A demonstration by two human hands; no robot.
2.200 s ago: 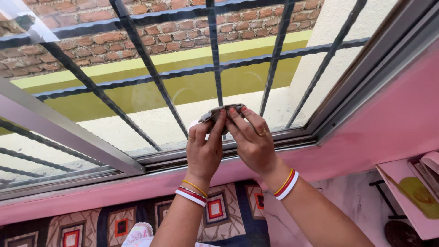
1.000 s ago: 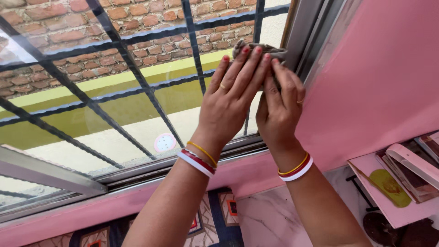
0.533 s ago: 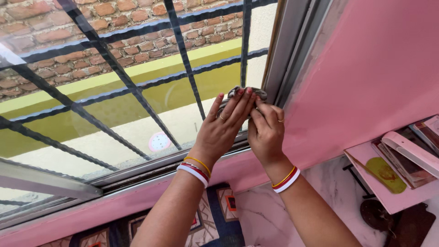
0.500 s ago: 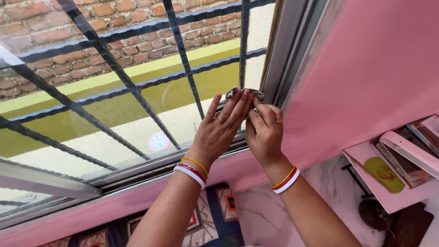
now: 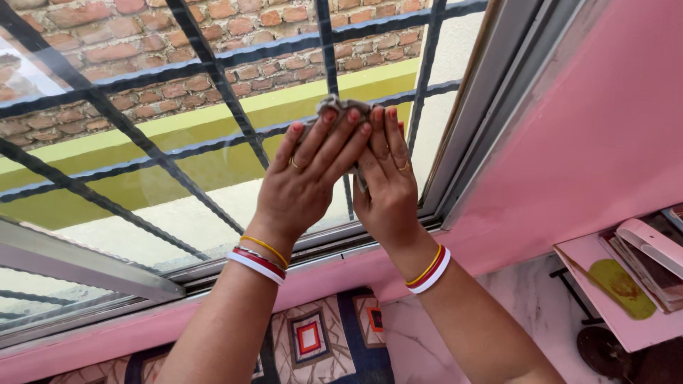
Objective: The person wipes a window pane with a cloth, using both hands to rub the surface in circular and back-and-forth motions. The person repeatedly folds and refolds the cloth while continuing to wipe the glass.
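Note:
A small grey cloth (image 5: 340, 108) is pressed flat against the window glass (image 5: 213, 163), near its right side. My left hand (image 5: 307, 178) lies over the cloth with fingers stretched upward. My right hand (image 5: 386, 183) presses on it from the right, side by side with the left. Most of the cloth is hidden under my fingers. Both wrists carry red, white and yellow bangles.
Dark metal grille bars (image 5: 213, 71) stand behind the glass, with a brick wall and yellow ledge beyond. The grey window frame (image 5: 484, 107) meets a pink wall (image 5: 605, 128) on the right. A pink shelf (image 5: 626, 284) with books sits lower right. A patterned fabric (image 5: 313, 338) lies below.
Both hands, with the cloth, have moved up and to the left on the glass, away from the frame's lower right corner.

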